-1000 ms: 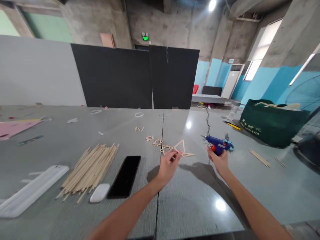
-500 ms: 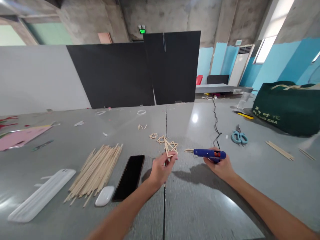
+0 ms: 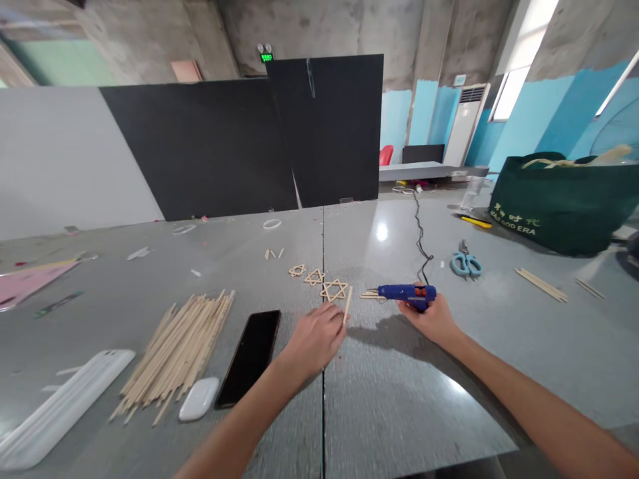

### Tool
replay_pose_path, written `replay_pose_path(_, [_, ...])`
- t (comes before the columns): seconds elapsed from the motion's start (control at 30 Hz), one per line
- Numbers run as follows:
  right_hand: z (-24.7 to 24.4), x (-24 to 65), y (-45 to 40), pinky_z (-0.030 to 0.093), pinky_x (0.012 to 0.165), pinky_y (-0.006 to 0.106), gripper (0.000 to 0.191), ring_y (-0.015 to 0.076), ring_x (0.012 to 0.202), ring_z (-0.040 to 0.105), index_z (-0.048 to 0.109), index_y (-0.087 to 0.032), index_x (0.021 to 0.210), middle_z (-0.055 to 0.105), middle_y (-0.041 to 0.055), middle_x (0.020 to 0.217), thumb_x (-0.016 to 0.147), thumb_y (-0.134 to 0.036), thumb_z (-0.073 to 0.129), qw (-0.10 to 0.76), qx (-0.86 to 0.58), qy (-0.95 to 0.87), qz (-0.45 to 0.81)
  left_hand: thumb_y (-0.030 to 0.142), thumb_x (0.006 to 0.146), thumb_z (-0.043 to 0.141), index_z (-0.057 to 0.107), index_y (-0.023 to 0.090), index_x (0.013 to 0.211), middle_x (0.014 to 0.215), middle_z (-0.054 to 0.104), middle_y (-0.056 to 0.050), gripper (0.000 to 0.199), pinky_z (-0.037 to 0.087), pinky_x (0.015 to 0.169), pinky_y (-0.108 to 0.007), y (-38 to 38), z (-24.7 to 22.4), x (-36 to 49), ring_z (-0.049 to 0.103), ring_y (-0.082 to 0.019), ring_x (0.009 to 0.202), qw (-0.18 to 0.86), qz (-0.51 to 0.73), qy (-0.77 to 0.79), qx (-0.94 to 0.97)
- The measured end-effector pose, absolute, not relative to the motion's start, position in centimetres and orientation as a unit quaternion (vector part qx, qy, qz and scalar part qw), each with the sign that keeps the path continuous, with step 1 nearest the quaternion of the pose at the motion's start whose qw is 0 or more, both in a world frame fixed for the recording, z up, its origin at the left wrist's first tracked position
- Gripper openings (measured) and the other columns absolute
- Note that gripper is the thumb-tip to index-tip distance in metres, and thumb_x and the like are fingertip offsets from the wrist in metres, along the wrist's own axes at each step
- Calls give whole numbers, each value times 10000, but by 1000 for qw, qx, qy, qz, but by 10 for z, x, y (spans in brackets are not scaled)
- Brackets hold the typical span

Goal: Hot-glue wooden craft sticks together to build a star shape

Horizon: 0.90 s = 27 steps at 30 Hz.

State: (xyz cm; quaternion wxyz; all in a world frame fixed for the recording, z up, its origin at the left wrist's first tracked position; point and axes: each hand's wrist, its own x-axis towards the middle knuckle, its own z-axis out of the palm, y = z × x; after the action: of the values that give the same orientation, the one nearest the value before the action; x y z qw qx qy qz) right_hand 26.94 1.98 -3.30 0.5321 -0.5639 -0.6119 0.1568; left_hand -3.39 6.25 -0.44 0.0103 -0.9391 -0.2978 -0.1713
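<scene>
Bright window (image 3: 510,96) at upper right, white glare (image 3: 382,231) on grey tabletop (image 3: 399,419), soft shadow (image 3: 387,339), wide-angle stretched edges

Concrete wall (image 3: 344,30); black panels (image 3: 334,133); white unit (image 3: 463,128), perhaps air-conditioner.

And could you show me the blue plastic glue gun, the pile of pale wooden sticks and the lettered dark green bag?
Blue plastic glue gun (image 3: 402,292), head view: side of the body.
Pile of pale wooden sticks (image 3: 176,354), head view: middle of the pile.
Lettered dark green bag (image 3: 564,203), head view: front panel.
</scene>
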Motion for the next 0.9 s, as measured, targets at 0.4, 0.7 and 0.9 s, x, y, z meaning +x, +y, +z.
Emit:
replay_pose_path(0.4, [-29, 267, 14, 470, 534, 270, 226, 155, 542, 545, 629, -227, 825, 594, -24, 618, 831, -426, 737, 579, -534, -594, 162, 272, 1023, 730, 839, 225, 904, 781, 797, -24, 168, 589, 649, -287, 63, -3, -27, 679, -153, 633, -110, -493, -299, -809])
replay_pose_path(0.7, [-25, 263, 0, 454, 517, 237, 177, 128, 494, 565, 692, -233, 953, 654, -35, 648, 826, -344, 745, 550, -513, -648, 119, 86, 939, 807, 818, 204, 993, 843, 819, -2, 130, 624, 727, -302, 48, 12, -24, 736, -147, 719, -52, -586, -208, -781])
replay_pose_path(0.9, [-27, 264, -4, 481, 560, 254, 141, 139, 518, 604, 712, -254, 989, 700, -27, 686, 876, -339, 716, 524, -501, -683, 85, 7, 871, 852, 786, 179, 1045, 893, 840, -12, 254, 657, 749, -301, 39, 15, -21, 782, -150, 750, 19, -579, -134, -804])
